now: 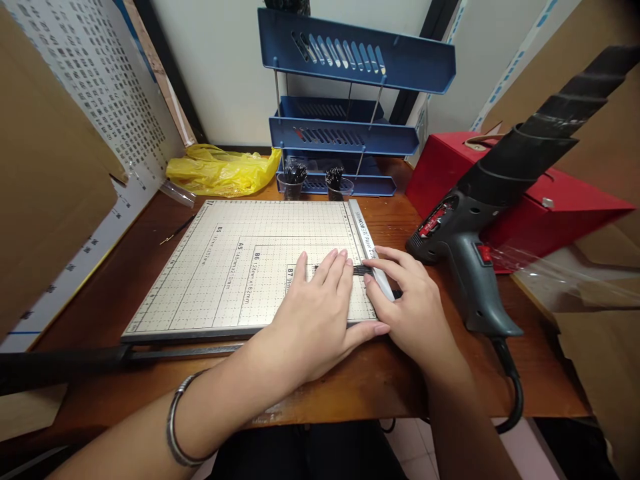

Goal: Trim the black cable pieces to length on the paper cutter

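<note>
A thin black strip point(361, 270) lies flat on the gridded paper cutter board point(235, 267), close to the board's right edge, at about four o'clock from the board's middle. The left hand point(313, 313) lies palm down on the board, fingers together and stretched forward, the fingertips pressing on the left part of the strip. The right hand point(407, 303) sits just beside it at three o'clock, fingers loosely curved, thumb and forefinger meeting at the strip's right end where it reaches the white blade arm point(369, 247). The two hands touch at the thumbs; neither is closed into a fist, both press down rather than grip. A metal bangle point(175, 427) circles the left wrist.

Out from there: the cutter board rests on the wooden desk point(390, 380), its dark handle bar point(100, 360) running along the near edge toward nine o'clock. At three o'clock of the hands a grey heat gun point(470, 267) lies on the desk, its cord trailing off the near edge. Behind it, at two o'clock, a red box point(525, 200). At twelve o'clock stand two small cups of black pieces point(313, 181) before a blue tiered tray rack point(345, 133). At eleven o'clock a crumpled yellow plastic bag point(220, 170).
</note>
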### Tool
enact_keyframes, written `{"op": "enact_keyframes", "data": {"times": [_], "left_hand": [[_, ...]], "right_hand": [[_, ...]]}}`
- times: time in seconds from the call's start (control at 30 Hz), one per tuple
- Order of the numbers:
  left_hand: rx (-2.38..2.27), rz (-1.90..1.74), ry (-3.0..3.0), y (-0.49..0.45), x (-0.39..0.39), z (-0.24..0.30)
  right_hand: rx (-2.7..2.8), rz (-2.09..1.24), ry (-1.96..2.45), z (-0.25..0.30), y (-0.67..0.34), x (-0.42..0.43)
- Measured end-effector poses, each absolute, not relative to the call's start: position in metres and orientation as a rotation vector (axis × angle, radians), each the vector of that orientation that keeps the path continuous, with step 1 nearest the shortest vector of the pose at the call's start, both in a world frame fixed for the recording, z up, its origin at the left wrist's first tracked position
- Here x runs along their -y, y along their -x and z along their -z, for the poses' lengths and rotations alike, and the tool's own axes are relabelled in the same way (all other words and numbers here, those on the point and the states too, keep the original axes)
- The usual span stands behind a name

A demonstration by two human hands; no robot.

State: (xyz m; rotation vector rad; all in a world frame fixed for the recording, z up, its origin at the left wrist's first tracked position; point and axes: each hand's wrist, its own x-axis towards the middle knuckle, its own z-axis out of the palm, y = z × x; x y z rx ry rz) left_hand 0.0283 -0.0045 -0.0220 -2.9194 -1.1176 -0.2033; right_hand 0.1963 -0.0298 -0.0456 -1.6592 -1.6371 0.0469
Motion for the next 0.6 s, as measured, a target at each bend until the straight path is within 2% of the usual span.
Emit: {"op": "enact_keyframes", "data": {"times": [0.43, 0.6], "left_hand": [[1.106, 0.232, 2.946, -0.028, 0.003, 0.022], [1.097, 0.206, 2.937, -0.028, 0.003, 0.021]], "right_hand": [[1.638, -0.066, 1.654, 0.045, -0.197, 0.029], [1.627, -0.235, 1.895, 0.03, -0.193, 0.029]]}}
